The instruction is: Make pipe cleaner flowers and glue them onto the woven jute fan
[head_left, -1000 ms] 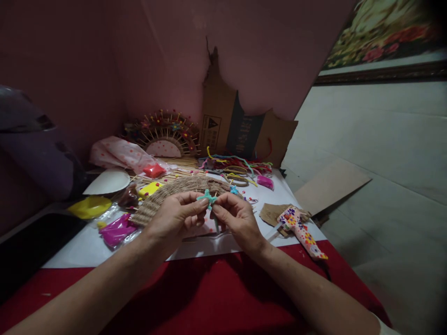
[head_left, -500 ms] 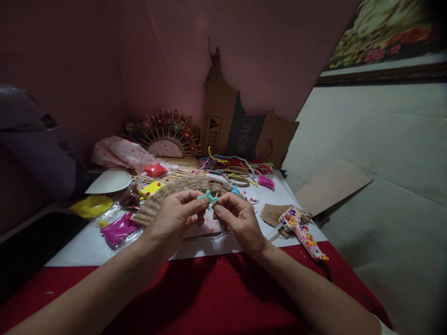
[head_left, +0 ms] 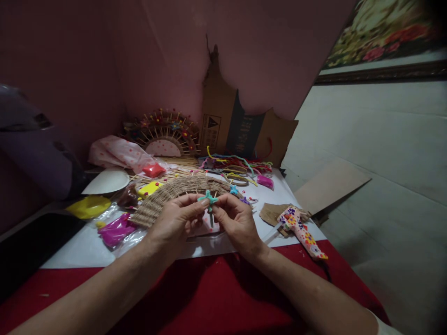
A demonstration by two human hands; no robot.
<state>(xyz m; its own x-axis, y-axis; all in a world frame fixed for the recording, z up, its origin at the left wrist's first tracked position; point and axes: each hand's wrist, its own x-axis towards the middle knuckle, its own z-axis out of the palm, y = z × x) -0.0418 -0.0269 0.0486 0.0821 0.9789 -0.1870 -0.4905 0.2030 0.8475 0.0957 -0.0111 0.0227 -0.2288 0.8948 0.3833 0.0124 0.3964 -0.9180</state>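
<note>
Between my two hands is a turquoise pipe-cleaner flower (head_left: 209, 197), bent into several looped petals with a tail hanging below. My left hand (head_left: 176, 217) pinches its left side between thumb and fingers. On the opposite side, the fingertips of my right hand (head_left: 240, 222) are closed on it too. Just beyond lies an arched fan of woven twine (head_left: 174, 190) with small sticks and red bead tips, partly hidden by my hands. A blue pipe-cleaner flower (head_left: 233, 189) and a purple one (head_left: 245, 200) sit at the fan's right end.
A glue gun in flowered cloth (head_left: 296, 228) lies at right beside a cardboard scrap (head_left: 274, 216). Loose pipe cleaners (head_left: 240, 163) and scissors (head_left: 237, 179) lie behind. Magenta (head_left: 117, 230) and yellow (head_left: 89, 206) clay packs are at left. A finished-looking fan (head_left: 164, 148) leans at the back.
The turquoise flower has turned slightly between my fingertips, so its tail now points down more plainly. My right hand has shifted a little; the view has moved slightly.
</note>
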